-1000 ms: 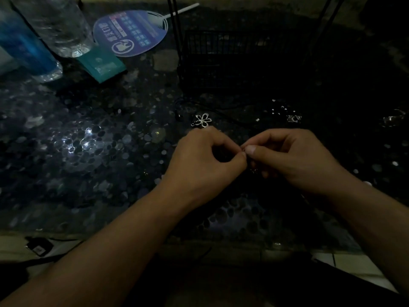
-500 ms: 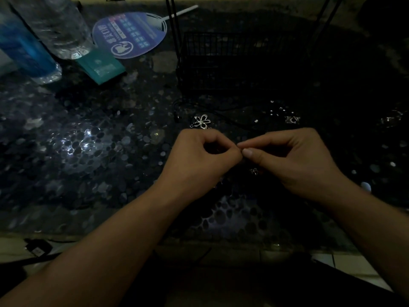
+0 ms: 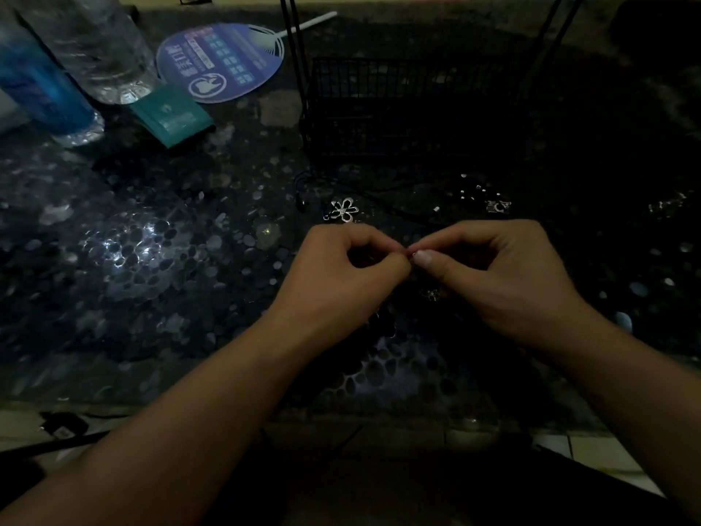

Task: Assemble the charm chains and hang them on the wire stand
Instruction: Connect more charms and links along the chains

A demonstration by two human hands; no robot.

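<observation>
One charm [image 3: 431, 295] beneath pinching hands [image 3: 411, 256]

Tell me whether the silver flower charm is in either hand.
No: the flower charm lies on the table, beyond the left hand, untouched.

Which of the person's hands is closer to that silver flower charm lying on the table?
Left. The left hand sits just below the flower charm, knuckles almost under it; the right hand is farther off to the charm's right.

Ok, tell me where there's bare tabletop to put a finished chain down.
Free: the tabletop between the teal packet and the left hand. Crowded: around the flower charm and small parts before the wire stand.
</observation>
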